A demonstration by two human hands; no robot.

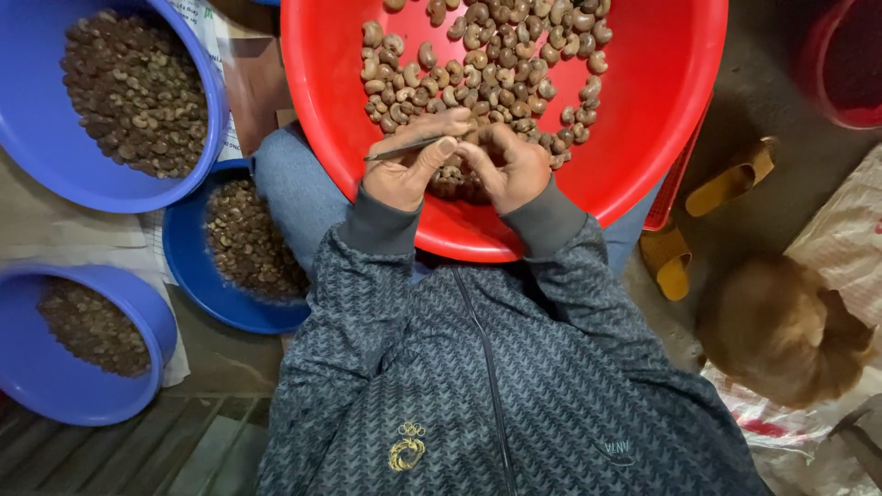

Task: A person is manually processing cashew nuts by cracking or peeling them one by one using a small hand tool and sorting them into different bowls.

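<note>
A big red basin rests on my lap and holds several unpeeled cashew nuts. Both my hands meet over the basin's near side. My left hand grips a thin metal pick that points left. My right hand is closed, fingertips against the left hand's, pinching a small nut that is mostly hidden by the fingers. Grey sleeve cuffs cover both wrists.
Three blue basins stand at the left: one at top with brown nuts, one by my knee, one at lower left. Yellow sandals lie at the right on the floor. A ginger furry animal lies on a sack. Another red tub is at the top right.
</note>
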